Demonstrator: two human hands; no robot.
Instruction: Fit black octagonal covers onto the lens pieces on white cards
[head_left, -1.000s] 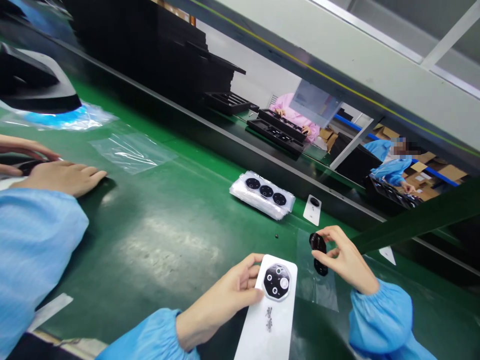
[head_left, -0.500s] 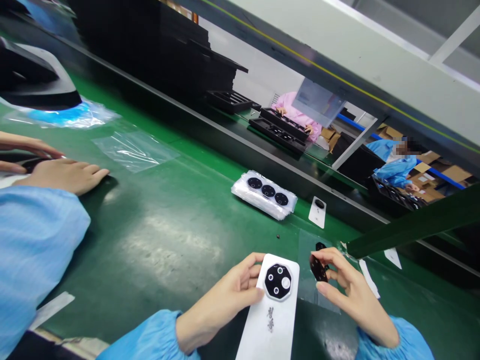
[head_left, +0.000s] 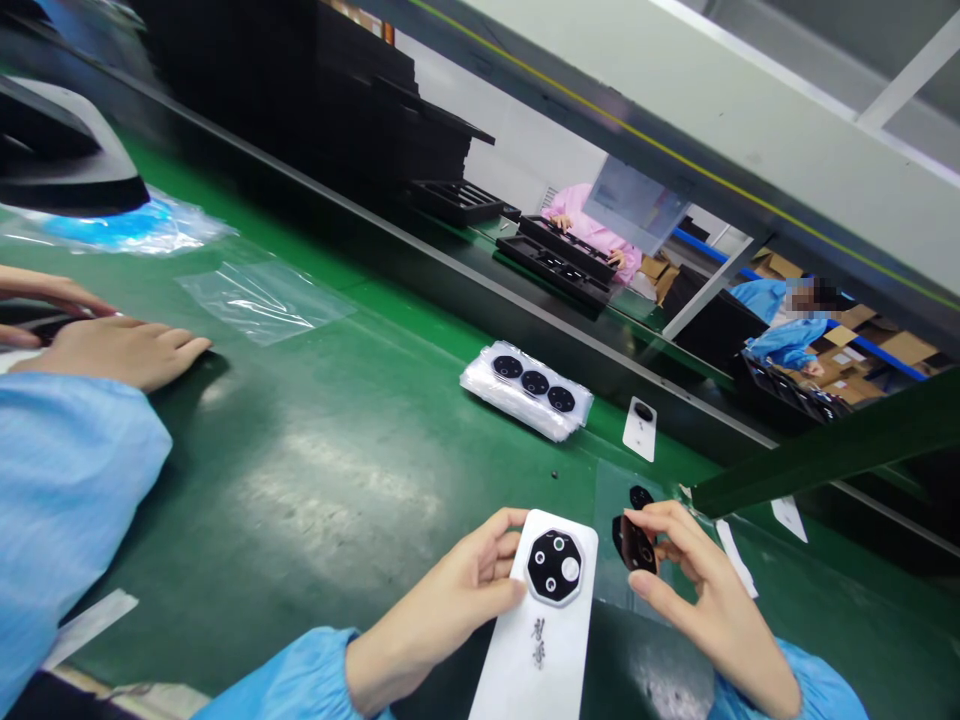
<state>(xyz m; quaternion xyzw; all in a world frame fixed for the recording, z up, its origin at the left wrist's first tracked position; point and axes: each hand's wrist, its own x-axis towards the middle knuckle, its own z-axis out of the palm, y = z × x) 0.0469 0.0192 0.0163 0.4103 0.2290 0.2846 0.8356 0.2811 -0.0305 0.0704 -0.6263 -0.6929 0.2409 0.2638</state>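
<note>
My left hand grips the edge of a white phone back cover, which bears dark lettering and a black octagonal camera area with several ring-shaped holes. My right hand pinches a dark camera lens cover between thumb and fingers, just right of the phone back cover and apart from it. Beneath that hand lies a clear plastic sheet with another dark lens cover on it.
A stack of clear-wrapped trays with black lens covers sits mid-table. Beyond it lies another white phone back cover. A green post slants in at right. A co-worker's hands rest at left near a plastic bag.
The lens cover in my right hand has shifted slightly left and turned a little. The far white phone back cover appears slightly further right. My left hand's grip is the same.
</note>
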